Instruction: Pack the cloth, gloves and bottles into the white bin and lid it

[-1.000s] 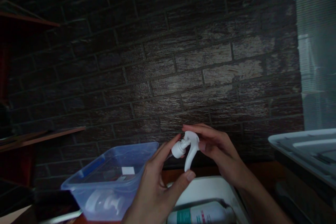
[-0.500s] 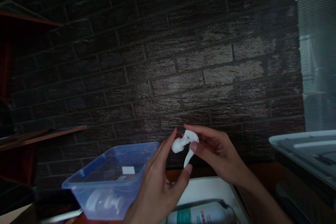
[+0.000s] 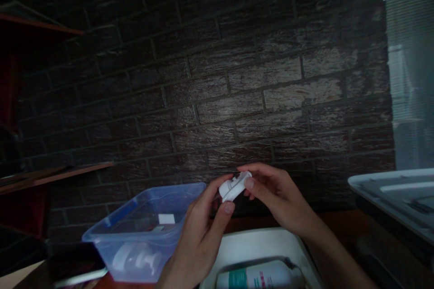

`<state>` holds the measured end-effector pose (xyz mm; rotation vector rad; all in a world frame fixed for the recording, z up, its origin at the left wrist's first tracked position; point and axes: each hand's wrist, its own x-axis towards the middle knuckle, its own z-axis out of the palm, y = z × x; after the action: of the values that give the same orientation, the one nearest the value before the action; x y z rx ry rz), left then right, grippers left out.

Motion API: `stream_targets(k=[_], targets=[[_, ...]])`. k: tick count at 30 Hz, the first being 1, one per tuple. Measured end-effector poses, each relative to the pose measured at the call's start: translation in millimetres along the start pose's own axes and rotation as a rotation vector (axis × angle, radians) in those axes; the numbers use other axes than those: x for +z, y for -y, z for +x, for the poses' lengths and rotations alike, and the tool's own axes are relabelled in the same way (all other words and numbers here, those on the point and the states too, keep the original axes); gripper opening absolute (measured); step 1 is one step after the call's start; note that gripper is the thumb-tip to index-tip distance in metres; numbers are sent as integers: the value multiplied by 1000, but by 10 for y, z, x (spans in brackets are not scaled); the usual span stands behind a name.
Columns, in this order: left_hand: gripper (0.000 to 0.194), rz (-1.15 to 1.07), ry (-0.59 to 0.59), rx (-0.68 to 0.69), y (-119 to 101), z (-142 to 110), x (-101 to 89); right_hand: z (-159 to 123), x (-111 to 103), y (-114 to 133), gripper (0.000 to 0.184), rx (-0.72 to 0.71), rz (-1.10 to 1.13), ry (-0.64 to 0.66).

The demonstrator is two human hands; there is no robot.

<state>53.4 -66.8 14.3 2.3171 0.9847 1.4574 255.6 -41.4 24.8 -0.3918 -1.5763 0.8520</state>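
Both hands hold a white trigger spray head [image 3: 235, 186] above a white tray. Its collar end is at my left hand [image 3: 203, 226], whose thumb and fingertips are closed on it. My right hand [image 3: 276, 189] pinches the other end between thumb and fingers. The trigger lever lies along the underside, running toward my left thumb. Below the hands, a white bottle [image 3: 261, 275] with a green and red printed label lies on its side in the white tray [image 3: 261, 237].
To the left stands a translucent blue plastic bin [image 3: 142, 239] with white items inside. A grey-lidded box [image 3: 396, 185] is at the right. Wooden shelves [image 3: 64, 172] jut in from the left, and a dark brick wall [image 3: 217, 113] rises behind.
The spray head has turned in my fingers: its trigger hung down before and now lies slantwise toward my left thumb. My left thumb has moved up and left onto it.
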Motion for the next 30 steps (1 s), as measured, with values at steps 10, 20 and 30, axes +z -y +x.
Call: stream_targets(k=[10, 20, 30], targets=[[64, 178, -5, 76, 4, 83, 91, 28, 5, -32, 45, 137, 3, 18], [36, 111, -38, 66, 117, 114, 11, 23, -13, -84, 43, 85, 31, -3], [39, 219, -113, 119, 136, 113, 1, 15, -38, -99, 30, 24, -93, -4]])
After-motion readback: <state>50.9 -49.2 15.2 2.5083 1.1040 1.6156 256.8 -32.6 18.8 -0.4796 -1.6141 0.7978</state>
